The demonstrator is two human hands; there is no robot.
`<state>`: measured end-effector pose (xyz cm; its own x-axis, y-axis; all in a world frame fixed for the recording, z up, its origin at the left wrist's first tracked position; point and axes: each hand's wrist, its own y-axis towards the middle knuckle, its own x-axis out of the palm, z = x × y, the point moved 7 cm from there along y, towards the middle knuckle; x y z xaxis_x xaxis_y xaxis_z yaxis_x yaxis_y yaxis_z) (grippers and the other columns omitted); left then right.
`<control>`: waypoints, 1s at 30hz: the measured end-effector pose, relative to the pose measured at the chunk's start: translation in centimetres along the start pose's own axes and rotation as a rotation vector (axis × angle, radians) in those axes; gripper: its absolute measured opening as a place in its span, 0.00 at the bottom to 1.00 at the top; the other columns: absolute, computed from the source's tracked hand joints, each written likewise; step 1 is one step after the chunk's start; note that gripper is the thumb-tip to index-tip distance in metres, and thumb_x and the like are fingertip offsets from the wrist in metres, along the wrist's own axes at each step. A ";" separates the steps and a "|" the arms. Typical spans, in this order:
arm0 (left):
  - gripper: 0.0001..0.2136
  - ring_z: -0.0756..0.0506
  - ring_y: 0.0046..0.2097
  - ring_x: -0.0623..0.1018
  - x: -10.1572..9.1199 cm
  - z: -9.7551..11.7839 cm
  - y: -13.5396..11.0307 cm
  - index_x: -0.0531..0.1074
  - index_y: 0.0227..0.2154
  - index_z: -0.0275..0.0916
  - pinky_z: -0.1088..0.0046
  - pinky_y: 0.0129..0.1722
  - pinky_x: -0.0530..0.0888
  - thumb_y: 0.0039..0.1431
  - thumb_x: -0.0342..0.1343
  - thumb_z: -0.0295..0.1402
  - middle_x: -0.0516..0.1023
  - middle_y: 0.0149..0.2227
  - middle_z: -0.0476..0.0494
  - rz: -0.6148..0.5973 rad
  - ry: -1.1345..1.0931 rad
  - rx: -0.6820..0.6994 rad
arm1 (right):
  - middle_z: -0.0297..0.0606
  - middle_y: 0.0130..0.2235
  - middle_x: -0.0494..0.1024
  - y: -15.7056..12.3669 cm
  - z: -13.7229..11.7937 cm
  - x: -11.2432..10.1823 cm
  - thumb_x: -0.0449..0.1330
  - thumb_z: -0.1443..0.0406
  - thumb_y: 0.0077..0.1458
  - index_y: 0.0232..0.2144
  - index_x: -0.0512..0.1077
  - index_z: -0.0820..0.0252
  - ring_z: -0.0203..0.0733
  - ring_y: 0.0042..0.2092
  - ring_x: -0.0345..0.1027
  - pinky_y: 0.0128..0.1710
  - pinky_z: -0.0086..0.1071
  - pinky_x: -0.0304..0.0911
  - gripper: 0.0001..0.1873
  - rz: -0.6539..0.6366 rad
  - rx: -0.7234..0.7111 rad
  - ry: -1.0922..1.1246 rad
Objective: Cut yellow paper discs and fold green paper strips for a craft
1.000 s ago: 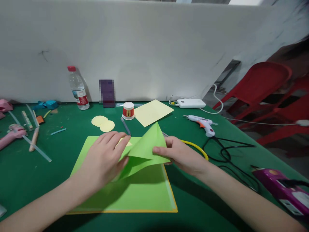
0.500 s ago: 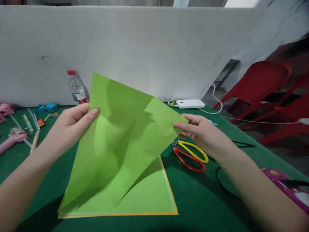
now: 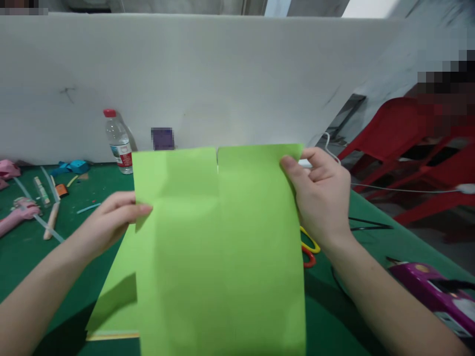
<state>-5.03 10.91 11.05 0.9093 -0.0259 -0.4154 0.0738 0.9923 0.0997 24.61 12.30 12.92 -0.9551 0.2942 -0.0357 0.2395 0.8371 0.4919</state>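
A green sheet of paper [image 3: 222, 237] hangs upright between my two hands, with a short slit in the middle of its top edge. My left hand [image 3: 120, 213] is closed on its left edge, thumb in front. At the upper right corner my right hand [image 3: 322, 193] pinches it, thumb on the near face. Behind and below lies a stack of green paper [image 3: 115, 301] with a yellowish sheet at its bottom edge, partly hidden. Scissors [image 3: 309, 247] with one yellow and one red handle loop lie behind the sheet's right edge, their blades hidden.
A water bottle [image 3: 118, 148] with a red cap stands by the white partition [image 3: 237, 79]. Pink parts, thin strips and a glue stick [image 3: 42, 191] lie at the left. A purple power strip [image 3: 434, 291] sits at the right, and red chairs [image 3: 393, 128] are beyond the table.
The sheet has swung from a tilted, folded-over pose to upright and spread, showing its slit. My left hand moved down; my right hand moved up and slightly right along with the corner.
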 end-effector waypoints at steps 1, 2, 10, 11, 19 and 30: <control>0.10 0.42 0.27 0.76 0.8 -1.1 -0.1 0.74 0.21 0.41 0.69 0.25 0.73 0.43 0.59 0.42 0.76 0.24 0.45 -0.084 -0.009 -0.053 | 0.23 0.14 0.53 -0.1 0.2 0.3 0.59 0.59 0.49 0.25 0.64 0.54 0.30 0.15 0.43 0.15 0.26 0.40 0.08 -0.028 0.008 -0.031; 0.10 0.41 0.31 0.77 1.3 -2.0 -0.1 0.75 0.25 0.42 0.69 0.27 0.73 0.42 0.60 0.42 0.78 0.28 0.44 -0.135 0.005 -0.107 | 0.23 0.13 0.54 -0.3 0.5 0.6 0.59 0.59 0.49 0.25 0.64 0.55 0.29 0.15 0.43 0.15 0.25 0.40 0.08 -0.061 0.017 -0.054; 0.14 0.42 0.49 0.69 1.5 4.8 0.2 0.69 0.41 0.40 0.69 0.49 0.64 0.53 0.53 0.39 0.71 0.46 0.44 0.222 0.539 0.435 | 0.24 0.15 0.60 -2.2 1.6 2.0 0.59 0.62 0.49 0.26 0.66 0.56 0.29 0.16 0.48 0.15 0.24 0.47 0.05 -0.174 0.001 -0.107; 0.14 0.41 0.49 0.68 2.0 5.5 0.2 0.70 0.40 0.38 0.68 0.50 0.63 0.54 0.52 0.39 0.71 0.46 0.43 0.202 0.610 0.480 | 0.25 0.16 0.62 -2.4 1.5 2.0 0.59 0.62 0.49 0.26 0.67 0.56 0.28 0.16 0.48 0.14 0.24 0.46 0.05 -0.173 -0.010 -0.099; 0.15 0.47 0.25 0.73 5.5 4.1 1.8 0.76 0.27 0.42 0.75 0.22 0.64 0.46 0.55 0.48 0.77 0.27 0.49 -0.213 0.523 0.256 | 0.23 0.14 0.62 -3.5 0.3 1.8 0.61 0.65 0.48 0.24 0.66 0.57 0.26 0.15 0.47 0.12 0.20 0.46 0.06 -0.154 -0.111 -0.107; 0.11 0.50 0.24 0.71 5.2 4.8 1.8 0.77 0.23 0.42 0.80 0.22 0.63 0.48 0.53 0.41 0.74 0.23 0.53 -0.249 0.310 0.246 | 0.23 0.12 0.57 -4.1 0.2 0.5 0.64 0.62 0.43 0.25 0.67 0.56 0.29 0.16 0.44 0.12 0.23 0.42 0.09 -0.006 -0.065 -0.237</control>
<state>1.77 11.97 13.43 0.6893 -0.1850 -0.7005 0.4032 0.9012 0.1587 23.17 9.07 10.69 -0.8868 0.3960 -0.2383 0.2152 0.8100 0.5455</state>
